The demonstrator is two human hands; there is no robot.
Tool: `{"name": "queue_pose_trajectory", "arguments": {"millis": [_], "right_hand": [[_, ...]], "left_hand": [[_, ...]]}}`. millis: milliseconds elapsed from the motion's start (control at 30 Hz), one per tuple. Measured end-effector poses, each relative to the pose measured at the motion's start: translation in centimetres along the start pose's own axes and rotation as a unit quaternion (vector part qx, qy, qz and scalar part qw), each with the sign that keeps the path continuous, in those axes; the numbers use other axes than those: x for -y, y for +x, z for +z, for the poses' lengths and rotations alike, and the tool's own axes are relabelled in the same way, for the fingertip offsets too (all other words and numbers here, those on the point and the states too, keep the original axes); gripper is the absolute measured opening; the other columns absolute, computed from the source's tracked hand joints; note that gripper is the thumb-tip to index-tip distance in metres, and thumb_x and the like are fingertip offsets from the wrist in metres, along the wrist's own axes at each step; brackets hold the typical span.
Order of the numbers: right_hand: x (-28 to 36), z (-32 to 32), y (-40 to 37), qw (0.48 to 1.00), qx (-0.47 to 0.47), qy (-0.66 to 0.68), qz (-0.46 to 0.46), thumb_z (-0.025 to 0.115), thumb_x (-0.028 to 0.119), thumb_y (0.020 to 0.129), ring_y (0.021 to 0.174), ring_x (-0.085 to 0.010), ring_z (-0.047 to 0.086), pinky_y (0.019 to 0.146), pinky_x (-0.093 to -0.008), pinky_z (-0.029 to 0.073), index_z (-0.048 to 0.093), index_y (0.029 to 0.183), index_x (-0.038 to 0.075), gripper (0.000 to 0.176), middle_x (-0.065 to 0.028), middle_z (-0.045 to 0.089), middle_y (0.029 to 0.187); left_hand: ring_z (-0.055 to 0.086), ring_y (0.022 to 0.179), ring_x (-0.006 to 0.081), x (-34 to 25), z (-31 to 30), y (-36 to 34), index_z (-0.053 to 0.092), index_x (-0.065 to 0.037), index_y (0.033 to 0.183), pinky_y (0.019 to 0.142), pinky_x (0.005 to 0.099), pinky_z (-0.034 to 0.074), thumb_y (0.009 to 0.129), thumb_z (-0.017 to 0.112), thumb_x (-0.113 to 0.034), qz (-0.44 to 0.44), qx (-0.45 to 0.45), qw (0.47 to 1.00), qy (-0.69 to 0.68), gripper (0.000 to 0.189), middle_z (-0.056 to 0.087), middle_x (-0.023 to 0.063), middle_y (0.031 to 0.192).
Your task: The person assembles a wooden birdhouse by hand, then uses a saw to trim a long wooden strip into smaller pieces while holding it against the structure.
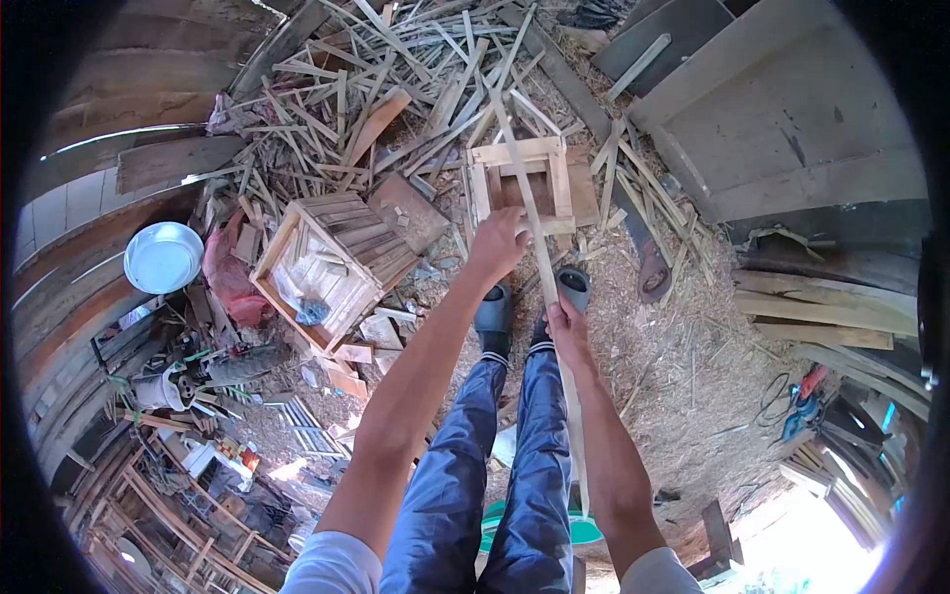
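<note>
A long thin wooden strip (pixel 543 259) runs from the scrap pile, over a small square wooden frame (pixel 562 183), down past my legs. My right hand (pixel 567 332) is closed around this strip beside my right shoe. My left hand (pixel 498 245) is at the near left corner of the frame, its fingers curled on the near bar, close against the strip. The fingertips are partly hidden there. The frame stands on the sawdust just beyond my shoes (pixel 573 283), with the strip slanting across its opening.
Loose wooden strips (pixel 396 89) are heaped at the back. To the left are a slatted wooden crate (pixel 341 223) with plastic inside and a metal basin (pixel 164 257). Large boards (pixel 792 109) lean at right, above a power tool (pixel 802 416) with a cord. A green basin (pixel 584 531) is behind my legs.
</note>
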State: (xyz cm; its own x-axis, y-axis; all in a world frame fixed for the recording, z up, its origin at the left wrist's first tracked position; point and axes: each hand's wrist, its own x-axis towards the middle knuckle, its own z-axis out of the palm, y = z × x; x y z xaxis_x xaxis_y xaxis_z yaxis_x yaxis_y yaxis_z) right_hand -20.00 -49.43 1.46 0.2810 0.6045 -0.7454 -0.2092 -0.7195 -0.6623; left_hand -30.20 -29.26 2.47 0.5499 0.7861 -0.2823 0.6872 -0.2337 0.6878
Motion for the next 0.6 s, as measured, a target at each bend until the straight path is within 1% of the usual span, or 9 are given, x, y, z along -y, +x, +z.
{"name": "queue_pose_trajectory", "arguments": {"millis": [33,100,133,200,267,333,400,533,600], "right_hand": [[-0.9,0.2,0.4,1.000,0.003,0.019,-0.011,0.048,0.022,0.099,0.061,-0.0065,0.048,0.056,-0.0223,0.044,0.046,0.140,0.015,0.041,0.0004,0.055,0.077],[-2.6,0.3,0.9,0.999,0.006,0.039,-0.019,0.048,0.022,0.099,0.061,-0.0063,0.047,0.056,-0.0220,0.044,0.046,0.140,0.015,0.042,0.0008,0.054,0.077],[-3.0,0.3,1.0,0.999,-0.007,0.014,-0.028,0.048,0.021,0.099,0.062,-0.0062,0.047,0.056,-0.0216,0.043,0.046,0.140,0.015,0.042,0.0011,0.054,0.077],[-2.9,0.1,0.8,0.999,-0.022,-0.012,-0.034,0.048,0.021,0.099,0.062,-0.0060,0.046,0.057,-0.0212,0.043,0.046,0.140,0.015,0.042,0.0014,0.054,0.077],[-1.8,-0.2,0.6,1.000,0.002,-0.009,-0.008,0.048,0.020,0.099,0.066,-0.0060,0.049,0.058,-0.0208,0.044,0.045,0.140,0.014,0.042,0.0006,0.055,0.080],[-1.1,-0.4,0.3,1.000,-0.001,0.005,-0.014,0.049,0.020,0.098,0.068,-0.0061,0.050,0.059,-0.0208,0.044,0.046,0.140,0.013,0.042,-0.0002,0.057,0.083],[-0.8,-0.4,0.3,1.000,-0.003,0.018,-0.023,0.050,0.020,0.098,0.070,-0.0063,0.051,0.059,-0.0209,0.045,0.046,0.140,0.013,0.042,-0.0009,0.059,0.086],[-0.9,-0.6,0.6,0.999,-0.012,0.036,-0.032,0.052,0.020,0.097,0.072,-0.0063,0.053,0.059,-0.0213,0.046,0.047,0.139,0.013,0.043,-0.0029,0.063,0.095],[-0.9,-0.8,0.6,0.998,-0.024,0.031,-0.039,0.052,0.020,0.097,0.072,-0.0061,0.053,0.059,-0.0214,0.046,0.047,0.139,0.013,0.043,-0.0032,0.064,0.097]], "left_hand": [[0.059,0.104,0.0288,0.4,0.1,-0.7,0.055,-0.003,0.118,0.095,0.0448,0.044,0.082,0.065,-0.011,-0.001,0.004,1.000,-0.001,0.038,0.063,0.0135,0.110],[0.050,0.117,0.0280,1.3,-0.4,-1.9,0.052,-0.008,0.123,0.105,0.0450,0.034,0.080,0.064,-0.010,0.030,0.034,0.985,0.168,0.045,0.058,0.0113,0.118],[0.050,0.117,0.0280,2.1,-0.2,-2.2,0.052,-0.008,0.123,0.105,0.0450,0.034,0.080,0.064,-0.010,0.029,0.037,0.985,0.166,0.045,0.058,0.0113,0.118],[0.045,0.121,0.0226,3.8,0.8,-2.7,0.051,-0.010,0.127,0.106,0.0486,0.029,0.084,0.059,-0.019,0.093,0.026,0.954,0.284,0.045,0.054,0.0068,0.124],[0.046,0.120,0.0229,3.2,0.7,-2.5,0.051,-0.009,0.128,0.104,0.0476,0.030,0.085,0.059,-0.020,0.082,0.019,0.953,0.292,0.045,0.055,0.0063,0.122],[0.047,0.118,0.0233,2.7,0.7,-2.1,0.050,-0.008,0.128,0.102,0.0466,0.032,0.085,0.058,-0.021,0.074,0.013,0.950,0.303,0.045,0.055,0.0058,0.120],[0.048,0.114,0.0226,2.3,0.7,-1.2,0.054,-0.007,0.123,0.101,0.0453,0.033,0.085,0.059,-0.021,0.051,0.055,0.941,0.332,0.041,0.058,0.0056,0.114],[0.049,0.112,0.0222,1.4,0.3,-0.4,0.057,-0.007,0.115,0.099,0.0438,0.034,0.083,0.060,-0.022,0.072,0.088,0.932,0.346,0.036,0.060,0.0054,0.111],[0.051,0.107,0.0242,0.6,0.3,-0.6,0.058,-0.005,0.113,0.098,0.0427,0.034,0.076,0.067,-0.022,0.079,0.078,0.946,0.305,0.041,0.062,0.0076,0.102]]}}
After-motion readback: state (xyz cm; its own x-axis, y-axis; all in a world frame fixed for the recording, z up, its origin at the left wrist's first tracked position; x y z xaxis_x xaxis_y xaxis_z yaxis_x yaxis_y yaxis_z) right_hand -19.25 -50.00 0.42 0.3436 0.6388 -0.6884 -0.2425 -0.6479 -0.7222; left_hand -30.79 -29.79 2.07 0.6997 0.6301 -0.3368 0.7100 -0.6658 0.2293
